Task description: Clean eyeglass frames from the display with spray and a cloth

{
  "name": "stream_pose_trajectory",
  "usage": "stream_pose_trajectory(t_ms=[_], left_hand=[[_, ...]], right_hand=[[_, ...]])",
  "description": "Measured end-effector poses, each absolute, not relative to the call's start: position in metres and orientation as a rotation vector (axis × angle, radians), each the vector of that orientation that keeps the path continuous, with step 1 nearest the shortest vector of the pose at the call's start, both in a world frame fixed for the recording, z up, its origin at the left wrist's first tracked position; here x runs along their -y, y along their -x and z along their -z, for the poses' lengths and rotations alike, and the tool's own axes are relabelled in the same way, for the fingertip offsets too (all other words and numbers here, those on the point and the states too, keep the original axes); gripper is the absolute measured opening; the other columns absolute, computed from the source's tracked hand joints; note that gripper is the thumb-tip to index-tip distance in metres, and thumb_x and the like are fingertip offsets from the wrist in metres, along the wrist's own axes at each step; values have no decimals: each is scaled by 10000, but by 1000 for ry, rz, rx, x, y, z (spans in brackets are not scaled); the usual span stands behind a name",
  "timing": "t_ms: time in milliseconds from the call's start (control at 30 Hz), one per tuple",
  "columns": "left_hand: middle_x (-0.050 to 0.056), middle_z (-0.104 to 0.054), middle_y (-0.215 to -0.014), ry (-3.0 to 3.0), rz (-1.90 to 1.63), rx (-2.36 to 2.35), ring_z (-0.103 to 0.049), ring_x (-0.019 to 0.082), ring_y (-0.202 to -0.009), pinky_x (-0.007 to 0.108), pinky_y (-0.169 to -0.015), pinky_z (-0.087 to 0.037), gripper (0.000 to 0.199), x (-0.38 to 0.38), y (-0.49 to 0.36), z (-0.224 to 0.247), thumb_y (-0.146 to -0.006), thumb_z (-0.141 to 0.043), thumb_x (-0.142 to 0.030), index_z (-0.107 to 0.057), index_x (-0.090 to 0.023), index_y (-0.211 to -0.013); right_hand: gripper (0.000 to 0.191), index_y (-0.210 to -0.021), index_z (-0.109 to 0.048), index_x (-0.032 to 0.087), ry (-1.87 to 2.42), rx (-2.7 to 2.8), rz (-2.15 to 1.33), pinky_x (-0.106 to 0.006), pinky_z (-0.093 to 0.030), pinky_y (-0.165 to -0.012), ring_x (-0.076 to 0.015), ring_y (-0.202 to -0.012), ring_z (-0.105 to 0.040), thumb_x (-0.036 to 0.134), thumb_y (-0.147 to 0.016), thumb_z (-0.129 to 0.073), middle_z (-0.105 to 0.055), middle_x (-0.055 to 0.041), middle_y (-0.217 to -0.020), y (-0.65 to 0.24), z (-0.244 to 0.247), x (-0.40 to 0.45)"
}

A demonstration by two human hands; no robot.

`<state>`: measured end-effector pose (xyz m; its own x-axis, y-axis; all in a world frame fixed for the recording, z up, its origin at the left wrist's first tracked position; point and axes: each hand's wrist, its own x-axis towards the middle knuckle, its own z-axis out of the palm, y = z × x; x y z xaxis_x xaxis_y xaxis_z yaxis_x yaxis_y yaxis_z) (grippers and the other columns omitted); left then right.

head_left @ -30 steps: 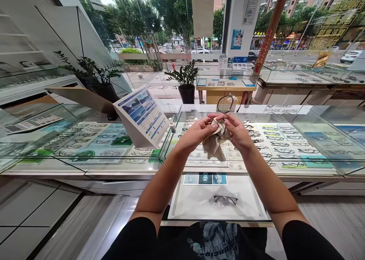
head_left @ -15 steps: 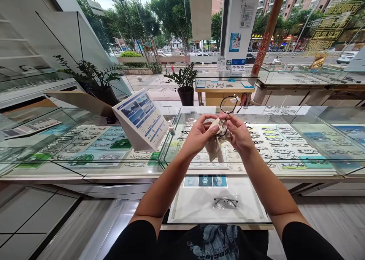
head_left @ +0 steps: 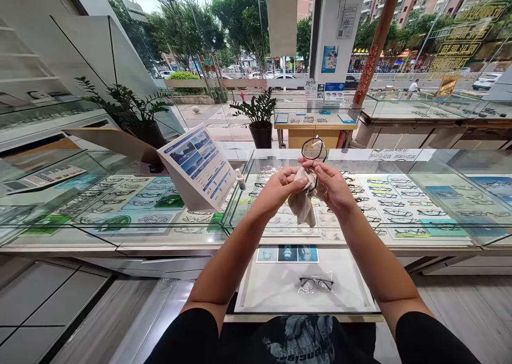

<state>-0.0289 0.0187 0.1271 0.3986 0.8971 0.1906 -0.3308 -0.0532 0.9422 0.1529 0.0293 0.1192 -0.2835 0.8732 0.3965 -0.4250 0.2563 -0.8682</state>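
Observation:
Above the glass counter, my left hand pinches a beige cloth that hangs down between the hands. My right hand is closed on a pair of dark, thin-rimmed glasses, with one round lens sticking up above the fingers. The cloth is bunched around the lower part of the glasses, so the other lens is mostly hidden. Below, a second pair of dark glasses lies in a clear plastic bag on the white tray.
A small white bottle stands on the counter left of my hands, beside a tent-shaped calendar. The glass display case holds rows of glasses. Potted plants stand beyond.
The glasses have turned and shifted slightly left, and the raised lens now tilts differently. The cloth's hanging end has changed shape. Both hands stay nearly in place.

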Motion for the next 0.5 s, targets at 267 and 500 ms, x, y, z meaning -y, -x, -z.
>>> stream_pose_trajectory(t_ms=[267,500], left_hand=[[31,-715,-884,-1285,-983,-626,-626,142,-792,259,-750,-443,572,-21,28,-122,-717,-1005,-579,-765,-137,-990],[46,-726,-924,-1288,-979,-535,-653,160,-825,268,-764,-475,563,-17,28,-127,-721,-1028,-455,-754,-143,-1102]], right_hand=[[363,-1037,-877,283,483,1336,-1374,-302,-582,-880,-198,-993,-722,607,-873,-864,-810,-42,-1182,-152,-114,-35],[377,-1011,-877,279,496,1301,-1443,-336,-598,-879,-221,-970,-744,612,-835,-890,-836,-47,-1133,-152,-112,-38]])
